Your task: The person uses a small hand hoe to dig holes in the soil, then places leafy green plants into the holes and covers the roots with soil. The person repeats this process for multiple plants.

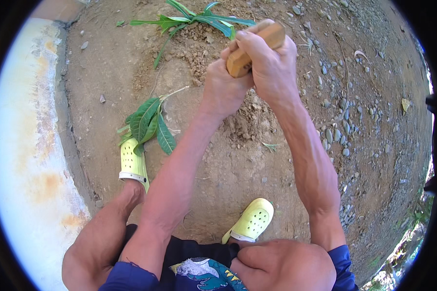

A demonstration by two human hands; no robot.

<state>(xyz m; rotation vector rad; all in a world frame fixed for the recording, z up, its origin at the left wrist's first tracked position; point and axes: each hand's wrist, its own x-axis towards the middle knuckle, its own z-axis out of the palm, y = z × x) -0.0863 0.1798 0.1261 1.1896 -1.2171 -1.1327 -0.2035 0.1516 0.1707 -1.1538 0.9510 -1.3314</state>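
My left hand (224,87) and my right hand (275,69) are closed together around a wooden handle or block (239,64). Its two faceted, yellow-brown ends show past my fingers; any lower part is hidden by the hands. Beneath them lies a patch of loose, crumbled soil (253,118). Just beyond, a green plant (196,18) with long narrow leaves stands by a second heap of broken earth (198,45). A cut leafy sprig (149,122) with a pale stem lies on the ground left of my forearms, some of its leaves over the toe of my left clog.
A white wall (29,156) with stained, peeling paint runs along the left. My yellow clogs (133,160) are planted wide apart on the packed dirt. Several pebbles (337,134) lie scattered to the right, and greenery (418,214) edges the far right.
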